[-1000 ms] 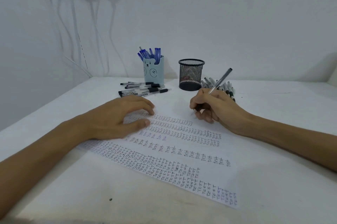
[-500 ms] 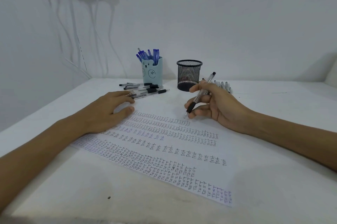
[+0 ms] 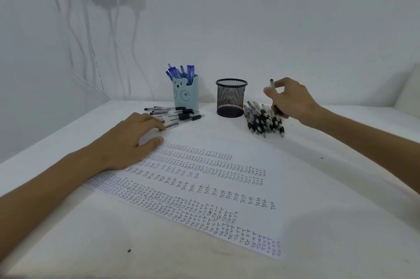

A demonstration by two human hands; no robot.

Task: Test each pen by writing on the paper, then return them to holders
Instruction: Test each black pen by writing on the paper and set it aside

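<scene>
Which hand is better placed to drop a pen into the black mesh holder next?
Right, probably. The right hand pinches a pen close beside the mesh holder. The left hand rests open on the paper, farther from the holder.

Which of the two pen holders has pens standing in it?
The pale blue bear-faced holder; blue pens stick up from it, while nothing rises above the rim of the black mesh holder.

black wire-mesh metal holder (image 3: 231, 97), smooth pale-blue plastic bear holder (image 3: 186, 92), matt white paper (image 3: 227, 187)
</scene>
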